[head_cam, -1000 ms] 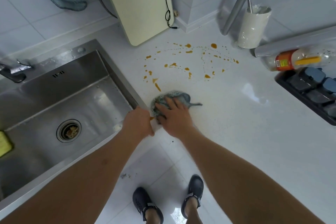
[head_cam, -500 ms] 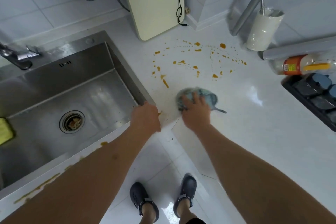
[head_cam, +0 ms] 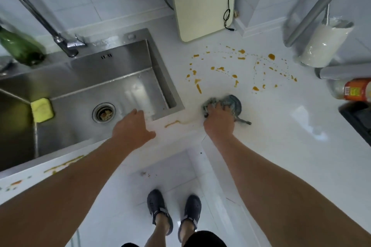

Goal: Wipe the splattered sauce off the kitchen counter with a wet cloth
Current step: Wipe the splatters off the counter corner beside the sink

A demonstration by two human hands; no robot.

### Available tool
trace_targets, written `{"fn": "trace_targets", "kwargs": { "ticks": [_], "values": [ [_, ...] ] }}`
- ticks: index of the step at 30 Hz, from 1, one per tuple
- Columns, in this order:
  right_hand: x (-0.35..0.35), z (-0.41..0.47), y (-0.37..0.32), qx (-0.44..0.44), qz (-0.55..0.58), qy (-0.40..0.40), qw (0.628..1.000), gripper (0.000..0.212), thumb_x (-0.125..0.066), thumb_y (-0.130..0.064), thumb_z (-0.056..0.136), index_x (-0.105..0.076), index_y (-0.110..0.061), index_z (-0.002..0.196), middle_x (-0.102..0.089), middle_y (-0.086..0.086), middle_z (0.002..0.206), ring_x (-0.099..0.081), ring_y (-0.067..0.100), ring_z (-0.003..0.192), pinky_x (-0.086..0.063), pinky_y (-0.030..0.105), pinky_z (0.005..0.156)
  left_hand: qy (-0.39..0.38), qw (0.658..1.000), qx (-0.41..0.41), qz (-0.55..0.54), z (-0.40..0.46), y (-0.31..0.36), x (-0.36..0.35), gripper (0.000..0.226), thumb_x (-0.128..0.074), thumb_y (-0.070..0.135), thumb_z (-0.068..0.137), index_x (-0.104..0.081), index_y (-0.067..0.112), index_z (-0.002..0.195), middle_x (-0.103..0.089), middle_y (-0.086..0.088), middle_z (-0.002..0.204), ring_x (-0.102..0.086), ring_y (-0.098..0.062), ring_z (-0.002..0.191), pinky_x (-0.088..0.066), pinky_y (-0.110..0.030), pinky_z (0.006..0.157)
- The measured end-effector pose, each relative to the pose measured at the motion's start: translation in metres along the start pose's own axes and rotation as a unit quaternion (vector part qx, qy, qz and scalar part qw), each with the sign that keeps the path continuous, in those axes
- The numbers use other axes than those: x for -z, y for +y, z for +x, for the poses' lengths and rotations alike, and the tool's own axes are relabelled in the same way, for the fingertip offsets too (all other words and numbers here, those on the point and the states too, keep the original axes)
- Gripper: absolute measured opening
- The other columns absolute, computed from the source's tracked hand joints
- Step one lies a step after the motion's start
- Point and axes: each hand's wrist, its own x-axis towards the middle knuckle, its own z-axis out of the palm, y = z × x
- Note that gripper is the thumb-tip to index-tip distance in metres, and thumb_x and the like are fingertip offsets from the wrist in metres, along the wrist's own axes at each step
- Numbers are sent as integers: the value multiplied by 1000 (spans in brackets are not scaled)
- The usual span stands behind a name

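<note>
Orange-brown sauce splatter (head_cam: 236, 70) dots the white counter (head_cam: 281, 126) beyond my hands, with a smear (head_cam: 172, 123) at the front edge near the sink corner. More sauce streaks (head_cam: 64, 164) run along the counter lip at the lower left. A bunched grey-blue wet cloth (head_cam: 228, 104) lies on the counter just below the splatter. My right hand (head_cam: 218, 122) presses down on it, fingers curled into the fabric. My left hand (head_cam: 132, 128) hovers over the sink's front rim with relaxed fingers, holding nothing.
A steel sink (head_cam: 112, 78) with a drain, a yellow sponge (head_cam: 42, 109), a faucet (head_cam: 60, 40) and a green bottle (head_cam: 20, 46) fills the left. A cream cutting board (head_cam: 200, 2) leans at the back. A white holder (head_cam: 323, 44), sauce bottle (head_cam: 353, 91) and black tray (head_cam: 359, 118) sit right.
My left hand has left the sink corner and moved left over the rim, uncovering a sauce smear. My right hand slid the cloth right, then held near the same spot.
</note>
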Motion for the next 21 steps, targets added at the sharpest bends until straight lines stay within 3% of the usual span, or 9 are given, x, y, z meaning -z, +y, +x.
{"fn": "trace_targets", "kwargs": {
  "ticks": [5, 9, 12, 15, 18, 21],
  "values": [
    [-30, -50, -90, 199, 14, -34, 979, 60, -48, -23, 97, -36, -29, 155, -24, 3, 166, -16, 32, 153, -18, 44, 124, -18, 999, 32, 10, -27, -28, 0, 75, -84, 52, 79, -53, 16, 136, -58, -4, 133, -61, -26, 116, -53, -43, 93],
    [-31, -52, -89, 331, 0, -53, 942, 58, -52, -16, 94, -47, -31, 150, -30, -2, 164, -18, 26, 154, -19, 43, 123, -30, 998, 57, 25, -57, -45, -2, 78, -80, 47, 83, -48, 14, 145, -55, -6, 138, -59, -29, 123, -53, -45, 98],
    [-28, -29, -43, 277, -1, -15, 961, 52, -51, -23, 96, -49, -33, 147, -36, 0, 162, -24, 31, 151, -24, 50, 120, -27, 996, 83, 23, -75, -66, 0, 77, -78, 45, 84, -47, 14, 147, -55, -6, 138, -58, -28, 124, -53, -44, 99],
    [-21, -8, -6, 153, -7, -16, 988, 58, -41, -40, 100, -30, -35, 157, -18, 1, 168, -13, 33, 154, -19, 51, 121, -15, 993, 119, 4, -87, -88, 2, 75, -78, 43, 85, -48, 12, 146, -55, -8, 141, -56, -29, 128, -50, -43, 101],
    [-19, -7, -25, 63, 6, -31, 998, 65, -40, -47, 101, -18, -32, 160, -7, 9, 169, -5, 40, 153, -12, 51, 124, -7, 989, 146, -15, -98, -110, 0, 72, -79, 43, 86, -50, 12, 144, -58, -8, 140, -57, -29, 126, -49, -42, 99],
    [-31, -33, -72, 61, 19, -42, 997, 66, -42, -45, 99, -18, -33, 160, -5, 10, 169, -2, 41, 153, -10, 52, 124, -1, 986, 162, -31, -108, -131, -5, 68, -78, 43, 86, -52, 13, 142, -59, -9, 138, -58, -29, 124, -50, -42, 98]
  ]
}}
